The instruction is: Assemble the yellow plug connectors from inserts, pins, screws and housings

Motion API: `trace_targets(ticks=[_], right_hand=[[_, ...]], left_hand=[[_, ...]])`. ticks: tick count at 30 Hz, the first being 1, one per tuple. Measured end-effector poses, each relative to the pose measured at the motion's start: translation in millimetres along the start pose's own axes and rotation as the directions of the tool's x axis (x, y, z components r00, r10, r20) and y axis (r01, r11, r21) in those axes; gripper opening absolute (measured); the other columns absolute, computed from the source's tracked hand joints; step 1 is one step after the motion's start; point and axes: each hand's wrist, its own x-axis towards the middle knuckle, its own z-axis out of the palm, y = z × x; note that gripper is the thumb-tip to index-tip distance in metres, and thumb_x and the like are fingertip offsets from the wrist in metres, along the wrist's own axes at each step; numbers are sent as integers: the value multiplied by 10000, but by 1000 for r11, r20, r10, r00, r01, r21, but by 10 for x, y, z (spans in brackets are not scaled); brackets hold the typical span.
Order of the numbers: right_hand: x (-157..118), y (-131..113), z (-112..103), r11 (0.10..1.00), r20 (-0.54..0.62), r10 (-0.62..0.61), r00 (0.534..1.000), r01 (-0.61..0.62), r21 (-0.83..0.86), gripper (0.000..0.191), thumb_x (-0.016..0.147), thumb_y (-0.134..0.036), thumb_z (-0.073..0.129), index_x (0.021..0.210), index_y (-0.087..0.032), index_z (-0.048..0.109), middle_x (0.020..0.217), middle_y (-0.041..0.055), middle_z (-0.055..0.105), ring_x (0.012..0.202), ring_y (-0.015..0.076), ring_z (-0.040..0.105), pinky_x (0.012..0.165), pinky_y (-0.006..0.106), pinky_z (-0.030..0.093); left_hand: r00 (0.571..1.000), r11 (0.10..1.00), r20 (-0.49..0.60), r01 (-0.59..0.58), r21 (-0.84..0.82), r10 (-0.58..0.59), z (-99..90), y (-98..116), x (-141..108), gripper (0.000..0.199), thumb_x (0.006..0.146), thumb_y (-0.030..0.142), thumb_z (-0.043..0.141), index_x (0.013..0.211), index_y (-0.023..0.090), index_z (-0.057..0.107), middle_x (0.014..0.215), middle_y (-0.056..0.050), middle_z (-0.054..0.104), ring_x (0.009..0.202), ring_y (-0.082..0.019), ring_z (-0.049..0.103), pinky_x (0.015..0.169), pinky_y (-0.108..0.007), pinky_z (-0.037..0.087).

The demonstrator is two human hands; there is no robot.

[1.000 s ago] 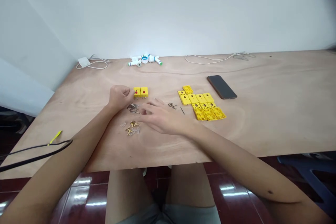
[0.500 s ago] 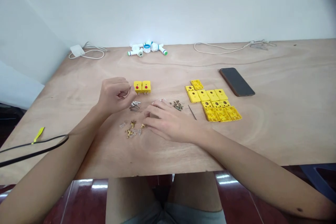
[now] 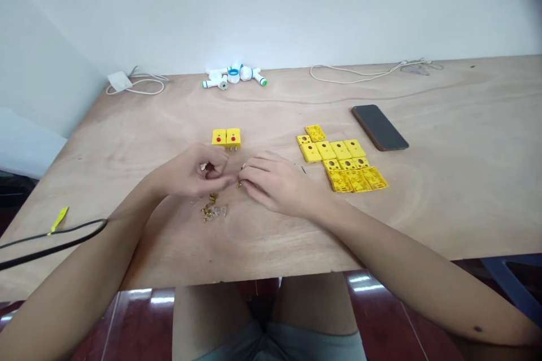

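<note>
My left hand (image 3: 190,172) and my right hand (image 3: 275,182) meet above the plywood table (image 3: 127,124), fingertips almost touching. A small pale metal part (image 3: 204,167) shows in my left fingertips. A tiny brass part (image 3: 239,184) sits at my right fingertips. Just beyond my left hand stand two yellow connectors with red dots (image 3: 226,137), side by side, with metal pins toward me. A heap of brass bits and clear pieces (image 3: 213,211) lies below my left wrist. My hands hide whatever lies beneath them.
Rows of yellow connector housings (image 3: 339,163) lie to the right, with a dark phone (image 3: 379,127) beyond them. White pipe fittings (image 3: 232,74), a white charger (image 3: 119,81) and a cable lie along the far edge. A black cable (image 3: 55,242) with a yellow tag crosses the left corner.
My hands have moved together at the middle of the table. They now cover the small metal parts that showed earlier, and the view has tilted slightly.
</note>
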Motion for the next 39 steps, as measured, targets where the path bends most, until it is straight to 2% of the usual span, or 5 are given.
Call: trace_targets(ticks=[7,18,25,31,39], right_hand=[[-41,-4,84,998,86,-49,995,52,-34,246,1132,-201,586,960,-173,760,936,81,763,932,248,639,908,391,509],[-34,22,31,996,18,23,1000,-24,82,235,1138,-204,539,1043,-142,744,1003,101,761,923,227,650,871,371,512],[-8,8,-63,957,-54,139,989,-120,264,111,1068,-179,588,1026,-187,690,1001,76,767,923,220,675,840,357,532],[-12,6,-79,955,-157,134,978,-85,285,218,1086,-142,563,1209,-191,736,1169,100,823,1054,229,744,943,389,592],[53,40,-90,760,-210,431,878,-227,609,154,1054,-230,700,1147,-185,815,1075,54,854,950,186,769,845,330,599]], left_hand=[[936,988,350,88,-124,-39,-33,-10,-29,111,857,325,945,780,293,871,798,-21,755,814,-195,677,720,-290,536],[898,989,435,111,-94,-59,32,-139,-44,79,846,272,954,902,327,940,969,-71,834,985,-259,748,813,-333,606],[951,978,308,89,-187,-28,117,-137,-50,133,744,214,984,798,296,895,888,-54,799,841,-231,749,666,-294,604],[938,988,348,52,-149,3,71,-72,-27,32,918,256,888,909,285,896,1055,-71,826,1087,-248,764,798,-292,622],[980,928,-196,-48,-370,-28,151,-95,26,158,931,363,933,887,227,865,920,-78,847,881,-210,785,823,-346,660]])
